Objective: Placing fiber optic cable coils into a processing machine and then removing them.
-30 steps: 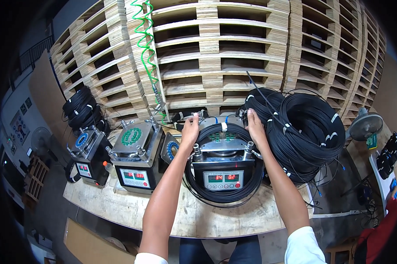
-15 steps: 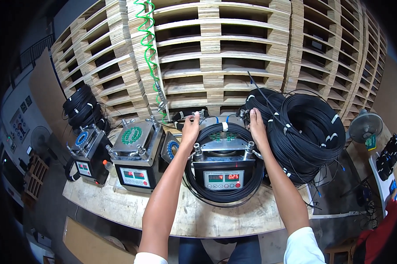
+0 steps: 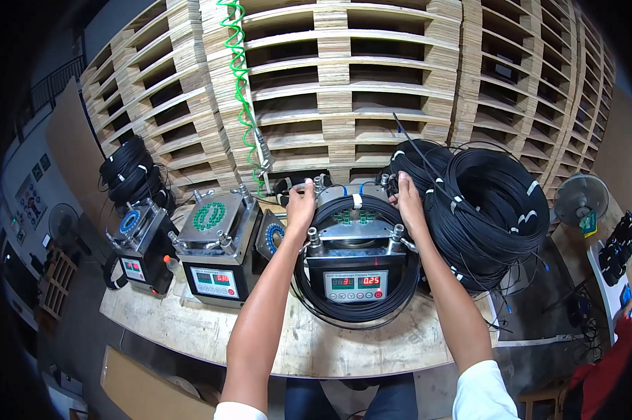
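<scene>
Far left, a bundle of black cable coils (image 3: 128, 171) sits against the stacked wooden pallets (image 3: 372, 91). Below it a small dark machine (image 3: 137, 241) with a blue ring on top stands at the left end of the wooden workbench (image 3: 190, 329). Just beside it, a grey metal machine (image 3: 216, 245) with green pegs on its top plate and a red digit display in front. A green spiral air hose (image 3: 237, 77) hangs down over the pallets to a fitting behind that machine. Left hand (image 3: 300, 206) reaches forward to the back left corner of the middle machine (image 3: 354, 255), fingers curled down on the black cable loop (image 3: 354, 308) there; looks like a pinch grip on the cable, exact contact hard to see. The cable loop runs around the middle machine, draped over its top and hanging low across the front below the display panel. Right hand (image 3: 405, 203) is at the back right corner of the same machine, fingers bent down onto the cable at the rim; grip not fully visible. Just right of that hand, touching the machine's side, a big stack of black cable coils (image 3: 491, 210) with white ties. Further right, a grey fan (image 3: 580, 199), then dark gear (image 3: 613, 252) at the edge.
</scene>
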A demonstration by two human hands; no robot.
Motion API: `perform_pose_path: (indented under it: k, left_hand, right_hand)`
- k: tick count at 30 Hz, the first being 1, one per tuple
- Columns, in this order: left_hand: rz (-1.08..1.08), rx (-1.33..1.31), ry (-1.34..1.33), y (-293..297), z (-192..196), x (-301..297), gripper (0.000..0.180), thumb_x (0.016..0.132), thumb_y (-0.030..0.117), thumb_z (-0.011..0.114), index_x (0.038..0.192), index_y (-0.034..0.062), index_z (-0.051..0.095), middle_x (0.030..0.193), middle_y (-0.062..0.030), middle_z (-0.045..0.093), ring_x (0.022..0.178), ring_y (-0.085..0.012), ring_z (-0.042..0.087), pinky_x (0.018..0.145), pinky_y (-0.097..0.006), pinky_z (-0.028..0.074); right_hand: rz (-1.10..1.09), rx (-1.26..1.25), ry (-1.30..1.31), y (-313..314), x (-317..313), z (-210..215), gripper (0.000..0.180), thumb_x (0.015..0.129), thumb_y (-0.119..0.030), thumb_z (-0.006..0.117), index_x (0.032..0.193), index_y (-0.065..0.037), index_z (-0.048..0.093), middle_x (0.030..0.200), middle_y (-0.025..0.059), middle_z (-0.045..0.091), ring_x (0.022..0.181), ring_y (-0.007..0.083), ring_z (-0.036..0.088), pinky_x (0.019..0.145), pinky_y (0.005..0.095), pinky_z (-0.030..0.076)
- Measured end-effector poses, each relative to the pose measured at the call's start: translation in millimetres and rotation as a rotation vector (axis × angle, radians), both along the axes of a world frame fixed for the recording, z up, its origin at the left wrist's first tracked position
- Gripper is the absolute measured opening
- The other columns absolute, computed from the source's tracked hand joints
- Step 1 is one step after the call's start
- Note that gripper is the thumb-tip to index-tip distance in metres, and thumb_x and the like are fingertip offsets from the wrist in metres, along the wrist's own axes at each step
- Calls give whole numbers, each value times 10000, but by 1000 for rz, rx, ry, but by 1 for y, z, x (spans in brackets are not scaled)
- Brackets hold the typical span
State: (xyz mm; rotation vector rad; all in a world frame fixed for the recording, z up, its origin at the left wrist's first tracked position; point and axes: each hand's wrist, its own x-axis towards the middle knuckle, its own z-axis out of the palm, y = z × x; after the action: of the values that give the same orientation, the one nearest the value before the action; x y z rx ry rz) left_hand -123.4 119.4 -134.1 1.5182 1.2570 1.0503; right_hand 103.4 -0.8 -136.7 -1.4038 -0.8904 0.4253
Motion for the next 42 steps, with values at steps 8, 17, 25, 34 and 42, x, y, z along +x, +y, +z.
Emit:
perform_pose_path:
  k: [8, 17, 25, 34, 42]
  left_hand:
    - [-30, 58, 16, 7, -4, -4, 802, 992, 631, 454, 1456, -22, 422, 1267, -244, 618, 1064, -311, 635, 965, -400, 469]
    - [-21, 69, 52, 6, -6, 7, 741, 994, 634, 420, 1373, 3, 501, 1310, -289, 602, 1264, -432, 553, 1059, -465, 410]
    - [-37, 60, 68, 10, -3, 8, 742, 998, 628, 419, 1353, -14, 529, 1294, -293, 615, 1265, -424, 560, 1053, -455, 419]
    - [-78, 55, 53, 15, -11, 3, 751, 991, 652, 423, 1372, 14, 527, 1303, -285, 614, 1267, -418, 560, 1063, -445, 413]
    - [-30, 100, 79, 21, -16, -7, 673, 1020, 575, 419, 1321, -11, 559, 1256, -306, 630, 1239, -444, 568, 1035, -471, 427]
  right_hand:
    - [-83, -100, -150, 2, -3, 3, 596, 1071, -505, 344, 1304, -2, 562, 1159, 253, 666, 1086, 431, 636, 969, 452, 468]
    - [-65, -126, -241, 13, 22, -15, 627, 1061, -549, 336, 1213, -7, 613, 942, 177, 678, 784, 307, 669, 783, 404, 511]
    - [-139, 10, -273, 13, 20, -15, 594, 1069, -515, 370, 1275, -4, 593, 1022, 189, 681, 871, 295, 682, 805, 397, 522]
    - [-76, -222, -263, 4, 7, -1, 611, 1062, -520, 341, 1242, -7, 619, 1200, 297, 648, 1162, 497, 575, 1026, 498, 430]
    - [10, -151, -197, 17, 7, -9, 609, 1068, -508, 339, 1313, -10, 590, 1196, 239, 671, 1076, 377, 618, 972, 409, 457]
